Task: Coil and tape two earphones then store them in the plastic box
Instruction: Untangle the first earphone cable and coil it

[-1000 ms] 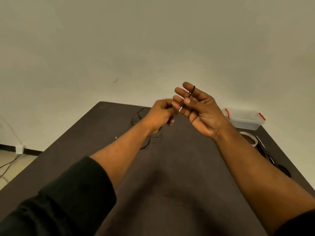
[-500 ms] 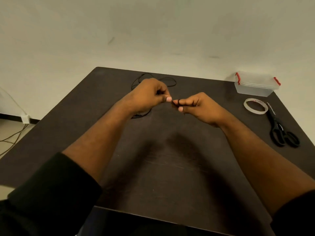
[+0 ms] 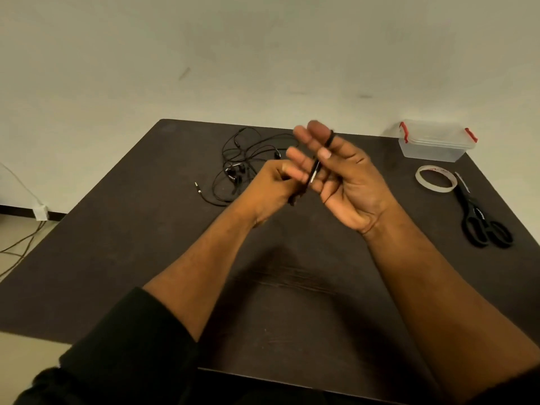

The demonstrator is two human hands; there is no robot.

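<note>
Bare table (image 3: 292,302) before the hands; tape roll (image 3: 436,178), scissors (image 3: 482,220) at right.

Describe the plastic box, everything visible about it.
The plastic box is a small, clear rectangular container with a translucent lid that looks closed and a red clip at each end. It stands upright at the table's far right corner, beyond the tape roll. Neither hand touches it; contents cannot be made out.
</note>
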